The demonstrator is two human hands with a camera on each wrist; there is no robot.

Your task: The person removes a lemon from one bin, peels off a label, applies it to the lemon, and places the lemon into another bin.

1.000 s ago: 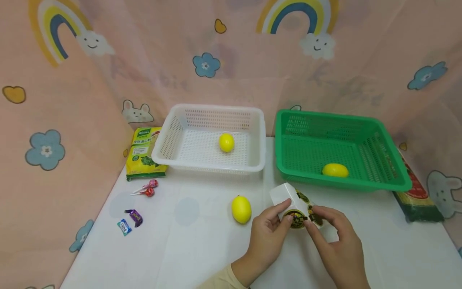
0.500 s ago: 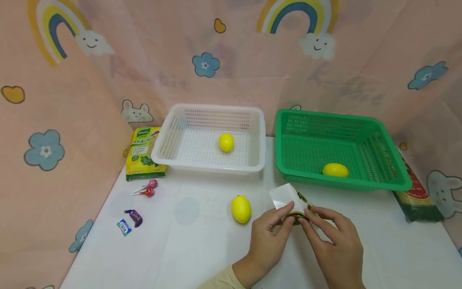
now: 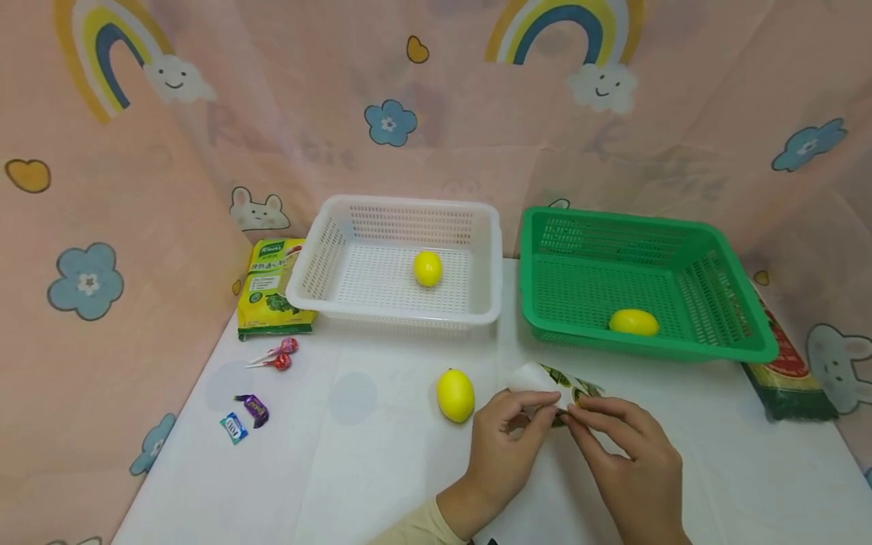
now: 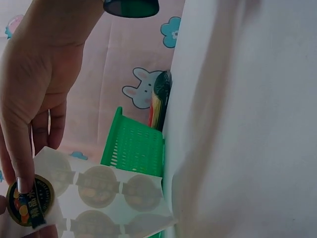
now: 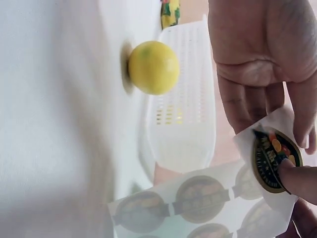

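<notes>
- Holds a sheet of round labels (image 4: pixel 106 198) right of centre in the lower half of the head frame, just below the green basket (image 3: pixel 647 346), bent back on itself.
- Pinches the left part of the sheet with the left hand (image 3: pixel 500 454), thumb and forefinger nearly together, at lower centre-right.
- Grips the opposite part with the right hand (image 3: pixel 636 462) at lower right, thumb pressed on one black-and-gold label (image 5: pixel 267 161), seen toward the lower right of the right wrist frame.
- Cannot confirm from these views any label edge fully free of the backing.
- Could crease or tear that label through a hard pull across the tight bend.
- Could glue a lifted edge to a fingertip, or to itself, through careless curling.
- Could loosen neighbouring labels by folding the backing tighter.
- Could roll the lemon (image 3: pixel 455 395), just beside the left hand at lower centre, with a stray knock.
</notes>
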